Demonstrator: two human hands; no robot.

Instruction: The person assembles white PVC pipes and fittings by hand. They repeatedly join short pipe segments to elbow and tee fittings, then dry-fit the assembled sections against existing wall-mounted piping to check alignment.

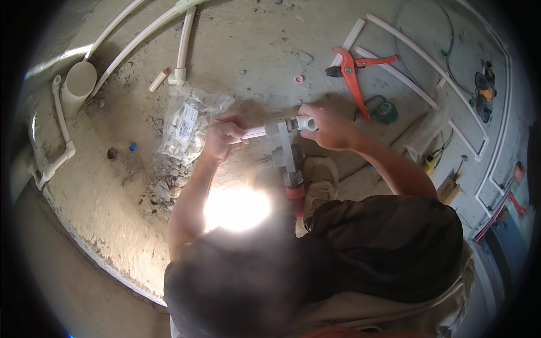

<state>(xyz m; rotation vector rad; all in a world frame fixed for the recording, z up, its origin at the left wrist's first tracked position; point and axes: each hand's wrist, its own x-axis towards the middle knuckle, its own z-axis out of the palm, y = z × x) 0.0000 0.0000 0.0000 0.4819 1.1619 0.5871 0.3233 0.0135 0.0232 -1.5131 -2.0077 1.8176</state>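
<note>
My left hand point(224, 135) is closed round a short white plastic pipe point(255, 132) with a pinkish stripe. The pipe's right end meets one side of a pipe welding tool point(285, 151), which stands between my hands with its red handle point(295, 194) toward me. On the tool's other side, my right hand point(329, 128) grips a white pipe fitting point(306, 123) with a round opening. The fitting lines up with the tool's heating head; whether it is fully pushed on I cannot tell. My shoe point(321, 180) is just right of the tool.
A clear bag of white fittings point(189, 125) lies left of my left hand. Beyond my right hand are a red pipe cutter point(350, 76), a green round object point(385, 112) and several loose pipes point(397, 76). Rubble point(163, 188) and an upright wide pipe point(80, 79) are at left.
</note>
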